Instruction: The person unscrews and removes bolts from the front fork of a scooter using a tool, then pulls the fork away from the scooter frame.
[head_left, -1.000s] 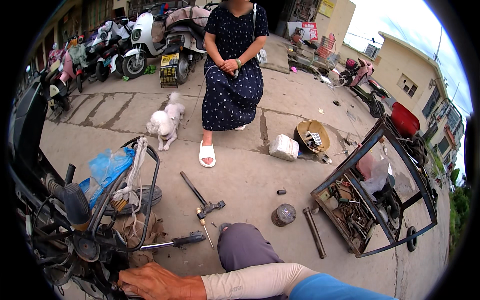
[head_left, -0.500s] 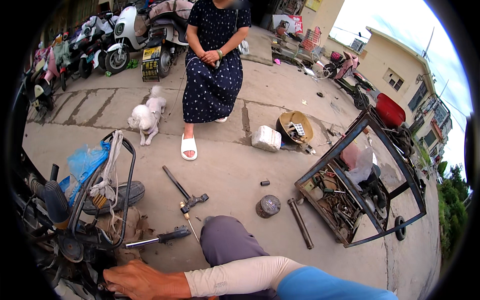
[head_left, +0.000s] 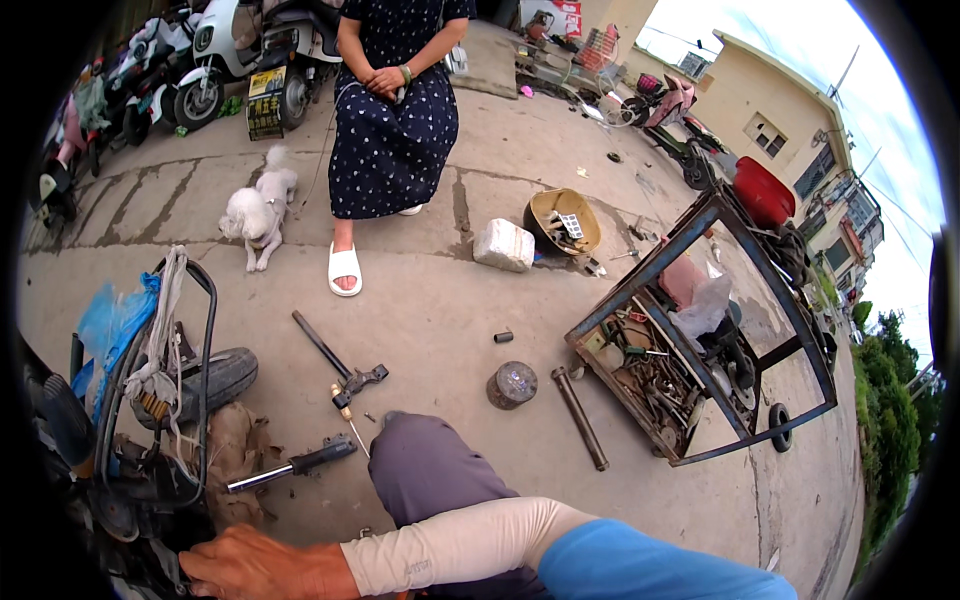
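Observation:
My right hand [head_left: 262, 565] reaches in from the lower right, its forearm in a pale sleeve, and its curled fingers press against the dark lower part of a partly dismantled vehicle [head_left: 118, 508]. Whatever lies under the fingertips is hidden. My left hand is out of sight. Close by on the ground lie a fork leg [head_left: 318, 456] with a shiny rod, a screwdriver [head_left: 342, 402] with a yellowish handle, and a dark steering stem with a clamp [head_left: 352, 378]. A blue plastic bag [head_left: 138, 300] and a whitish cloth strip [head_left: 160, 345] hang on the vehicle's frame.
A round tin [head_left: 512, 386] and a metal tube [head_left: 580, 420] lie right of my knee. Beyond them stands a rusty metal frame cart [head_left: 625, 292] full of tools. Ahead are a white block [head_left: 504, 246], a tan basin [head_left: 538, 212], a standing person [head_left: 395, 150] and a white dog [head_left: 250, 215].
The view has shifted, so the scene sits further left and slightly higher. My right hand stays at the vehicle's lower part. The objects on the ground lie as before.

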